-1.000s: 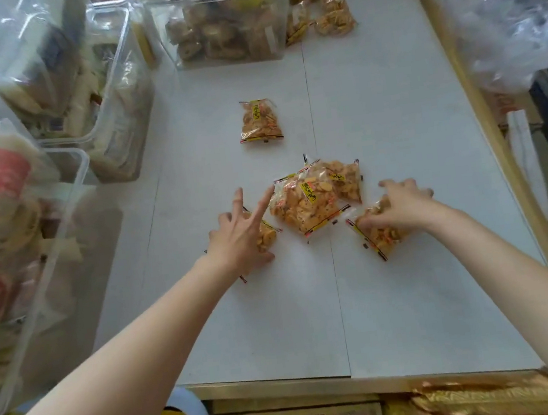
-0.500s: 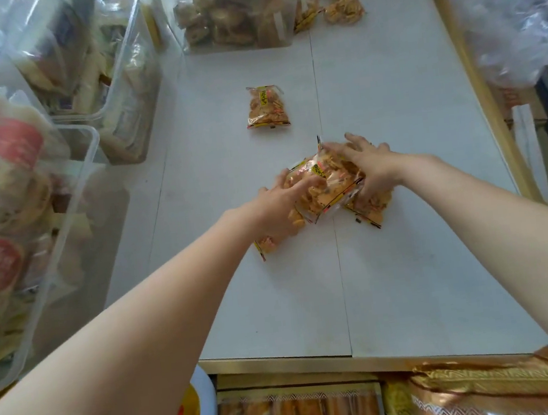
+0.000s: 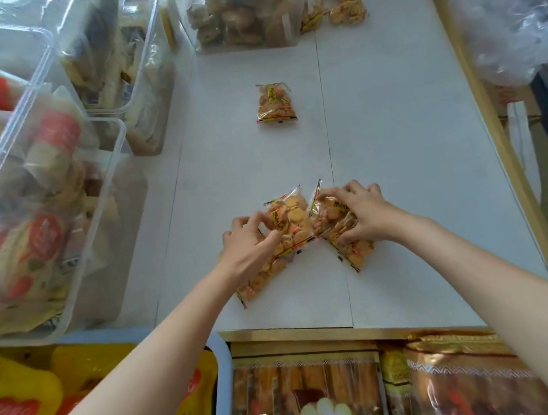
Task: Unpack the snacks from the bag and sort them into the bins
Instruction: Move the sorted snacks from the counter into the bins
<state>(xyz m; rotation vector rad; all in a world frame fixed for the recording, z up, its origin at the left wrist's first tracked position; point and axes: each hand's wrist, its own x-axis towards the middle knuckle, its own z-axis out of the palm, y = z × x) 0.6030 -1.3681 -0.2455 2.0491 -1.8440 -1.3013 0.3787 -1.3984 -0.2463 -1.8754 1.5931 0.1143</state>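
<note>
CHANGE: left hand [image 3: 249,241] and right hand [image 3: 357,212], apart a second ago, now grip the cracker packets [image 3: 289,221] bunched between them on the table [image 3: 396,144] | NEXT: lift to a bin (likely) | one lone packet [image 3: 274,103] lies beyond both hands.

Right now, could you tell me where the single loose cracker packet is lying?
In the head view, the single cracker packet lies alone mid-table, beyond both hands and nearer than the clear bin.
</note>
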